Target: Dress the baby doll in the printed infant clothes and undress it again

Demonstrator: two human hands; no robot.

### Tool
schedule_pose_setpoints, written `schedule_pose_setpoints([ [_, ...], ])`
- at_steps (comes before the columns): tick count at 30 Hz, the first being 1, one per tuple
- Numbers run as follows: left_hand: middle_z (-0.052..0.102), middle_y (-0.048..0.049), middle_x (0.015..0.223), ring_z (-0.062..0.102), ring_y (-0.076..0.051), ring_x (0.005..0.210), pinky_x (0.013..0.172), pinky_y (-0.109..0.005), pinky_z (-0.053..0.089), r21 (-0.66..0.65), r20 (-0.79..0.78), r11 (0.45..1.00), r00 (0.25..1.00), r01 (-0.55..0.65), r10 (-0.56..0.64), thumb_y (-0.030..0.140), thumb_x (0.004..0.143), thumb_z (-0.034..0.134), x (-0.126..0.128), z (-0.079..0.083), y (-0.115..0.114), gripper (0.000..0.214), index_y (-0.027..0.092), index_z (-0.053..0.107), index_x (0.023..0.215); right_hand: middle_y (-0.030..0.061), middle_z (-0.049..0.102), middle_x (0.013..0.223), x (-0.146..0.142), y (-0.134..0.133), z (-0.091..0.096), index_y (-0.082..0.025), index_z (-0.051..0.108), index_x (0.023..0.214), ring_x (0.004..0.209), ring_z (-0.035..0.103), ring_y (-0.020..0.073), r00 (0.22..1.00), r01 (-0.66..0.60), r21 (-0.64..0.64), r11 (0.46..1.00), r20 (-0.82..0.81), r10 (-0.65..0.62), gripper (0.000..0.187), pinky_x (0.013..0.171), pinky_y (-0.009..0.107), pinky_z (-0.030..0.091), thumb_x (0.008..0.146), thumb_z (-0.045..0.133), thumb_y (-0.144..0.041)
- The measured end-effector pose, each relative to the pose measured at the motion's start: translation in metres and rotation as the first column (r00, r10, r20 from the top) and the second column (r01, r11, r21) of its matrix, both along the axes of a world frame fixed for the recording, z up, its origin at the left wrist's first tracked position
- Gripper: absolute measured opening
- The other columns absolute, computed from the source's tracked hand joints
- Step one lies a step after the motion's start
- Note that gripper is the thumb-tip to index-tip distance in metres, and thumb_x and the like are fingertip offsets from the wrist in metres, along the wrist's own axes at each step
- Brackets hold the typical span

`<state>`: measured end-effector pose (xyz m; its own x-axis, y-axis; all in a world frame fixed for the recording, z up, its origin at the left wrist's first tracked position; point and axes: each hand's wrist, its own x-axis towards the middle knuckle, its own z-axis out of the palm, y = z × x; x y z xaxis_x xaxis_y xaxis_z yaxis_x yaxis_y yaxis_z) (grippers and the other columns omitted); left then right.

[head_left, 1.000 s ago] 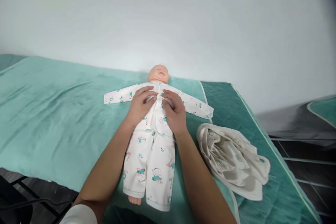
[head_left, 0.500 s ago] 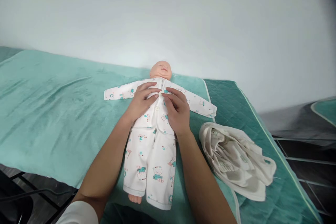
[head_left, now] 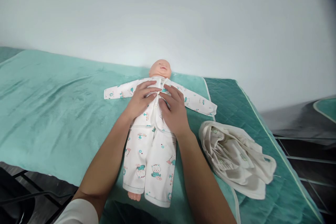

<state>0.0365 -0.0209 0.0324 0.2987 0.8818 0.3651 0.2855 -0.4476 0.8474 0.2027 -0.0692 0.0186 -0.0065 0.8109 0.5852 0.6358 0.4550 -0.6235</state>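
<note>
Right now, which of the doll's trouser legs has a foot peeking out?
The trouser leg on the person's left: a bare foot pokes from its cuff; the other trouser leg shows none.

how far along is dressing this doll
Done: trousers are on the doll, and the top covers both arms with its sleeves. In hand: left hand and right hand meet at the top's front opening, just below the collar. Left: whether that upper fastening is closed is hidden under the hands. A crumpled cloth lies untouched beside.
</note>
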Motion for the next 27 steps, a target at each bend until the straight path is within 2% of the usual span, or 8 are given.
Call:
schedule_pose_setpoints([
  [3,0.061,-0.0036,0.148,0.046,-0.023,0.146,0.126,-0.045,0.037,0.005,0.002,1.000,1.000,-0.006,0.006,0.026,0.097,0.060,0.0014,0.0022,-0.0021,0.025,0.030,0.080,0.111,0.0073,0.055,0.156,-0.0044,-0.0038,0.0016,-0.027,0.066,0.129,0.150,0.041,0.0317,0.997,-0.005,-0.023,1.000,0.077,0.006,0.033,0.122,0.062,0.035,0.099,0.052,-0.025],
  [8,0.060,-0.0051,0.148,0.047,-0.024,0.146,0.122,-0.045,0.042,0.011,0.019,1.000,1.000,-0.024,0.024,0.027,0.095,0.062,0.0037,0.0017,-0.0042,0.027,0.030,0.075,0.119,0.0100,0.062,0.144,-0.0039,-0.0021,-0.0005,-0.027,0.062,0.125,0.137,0.055,0.0276,0.995,0.028,0.009,1.000,-0.100,-0.027,0.030,0.118,0.057,0.044,0.096,0.059,-0.026],
  [10,0.059,-0.0066,0.148,0.050,-0.024,0.144,0.119,-0.044,0.044,0.002,0.057,0.999,0.997,-0.052,0.052,0.026,0.093,0.065,0.0044,0.0003,-0.0042,0.029,0.029,0.072,0.121,0.0100,0.062,0.143,-0.0025,-0.0012,-0.0013,-0.028,0.064,0.126,0.137,0.055,0.0271,0.996,0.023,0.022,0.999,-0.092,-0.020,0.030,0.118,0.056,0.043,0.096,0.059,-0.026],
  [14,0.060,-0.0078,0.145,0.053,-0.025,0.140,0.121,-0.045,0.042,0.002,0.061,0.997,0.995,-0.078,0.077,0.026,0.093,0.065,0.0055,-0.0009,-0.0036,0.021,0.025,0.075,0.112,0.0079,0.060,0.147,-0.0031,-0.0019,-0.0009,-0.031,0.069,0.128,0.140,0.052,0.0270,0.999,0.026,0.019,0.999,-0.031,-0.026,0.033,0.120,0.055,0.043,0.099,0.055,-0.024],
  [21,0.060,-0.0059,0.146,0.053,-0.024,0.141,0.123,-0.046,0.041,0.028,0.011,0.996,0.996,-0.083,0.083,0.029,0.095,0.065,0.0056,-0.0021,-0.0018,0.022,0.030,0.077,0.113,0.0071,0.067,0.140,-0.0059,-0.0017,-0.0034,-0.029,0.077,0.114,0.133,0.059,0.0263,0.983,0.096,-0.002,0.995,-0.160,-0.095,0.027,0.116,0.053,0.048,0.098,0.057,-0.025],
  [27,0.060,-0.0065,0.146,0.053,-0.023,0.141,0.125,-0.046,0.038,0.037,0.012,0.996,0.997,-0.077,0.076,0.026,0.094,0.064,0.0051,-0.0007,-0.0035,0.023,0.028,0.077,0.113,0.0073,0.066,0.139,-0.0017,-0.0002,-0.0021,-0.030,0.067,0.131,0.134,0.058,0.0257,0.985,0.037,0.010,0.999,-0.169,-0.035,0.037,0.118,0.053,0.045,0.096,0.060,-0.025],
])
